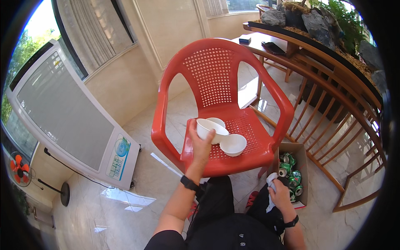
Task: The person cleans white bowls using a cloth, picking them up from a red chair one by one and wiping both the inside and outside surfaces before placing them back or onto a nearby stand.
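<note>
My left hand (202,144) grips a white bowl (204,128) by its side, tilted above the seat of a red plastic armchair (193,171). Partly hidden behind it is a second white bowl (218,121). A third white bowl (233,145) rests upright near the seat's front edge, just right of the held one. Down by my right thigh, my right hand (279,191) clutches a crumpled white cloth (271,187), whose ends hang out above and below the fingers.
On the floor right of the chair stands a cardboard box (302,162) with several crushed green cans (293,178). A slatted wooden bench (325,115) runs along the right. Leftward are a white wheeled appliance (67,109) and an orange-bladed fan (20,170). A phone (273,48) lies on a table (261,39) behind.
</note>
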Demonstrator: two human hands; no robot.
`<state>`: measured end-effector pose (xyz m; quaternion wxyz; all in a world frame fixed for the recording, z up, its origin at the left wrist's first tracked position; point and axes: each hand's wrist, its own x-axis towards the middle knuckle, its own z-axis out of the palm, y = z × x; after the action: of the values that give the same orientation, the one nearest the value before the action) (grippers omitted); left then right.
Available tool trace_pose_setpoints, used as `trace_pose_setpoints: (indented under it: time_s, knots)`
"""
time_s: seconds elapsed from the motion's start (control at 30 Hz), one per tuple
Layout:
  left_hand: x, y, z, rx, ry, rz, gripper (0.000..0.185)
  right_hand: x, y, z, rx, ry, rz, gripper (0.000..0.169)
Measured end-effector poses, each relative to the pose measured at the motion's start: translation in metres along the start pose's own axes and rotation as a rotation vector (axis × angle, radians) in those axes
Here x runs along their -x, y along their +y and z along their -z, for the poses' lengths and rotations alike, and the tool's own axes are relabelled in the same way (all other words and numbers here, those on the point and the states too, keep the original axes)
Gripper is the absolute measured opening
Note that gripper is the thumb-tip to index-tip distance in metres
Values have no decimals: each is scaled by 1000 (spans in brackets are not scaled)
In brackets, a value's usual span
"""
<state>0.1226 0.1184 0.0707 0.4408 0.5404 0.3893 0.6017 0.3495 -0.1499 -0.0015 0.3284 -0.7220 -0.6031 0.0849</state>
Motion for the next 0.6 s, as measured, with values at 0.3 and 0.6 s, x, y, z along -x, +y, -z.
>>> trace_pose_setpoints:
  time_s: [0.3, 0.6]
  knots:
    - [-44, -52, -2, -53, 96, -119, 79, 0, 5, -25, 181, 1, 38, 35]
    - [-2, -43, -2, -728, -106, -562, 59, 8, 13, -27, 146, 92, 48, 35]
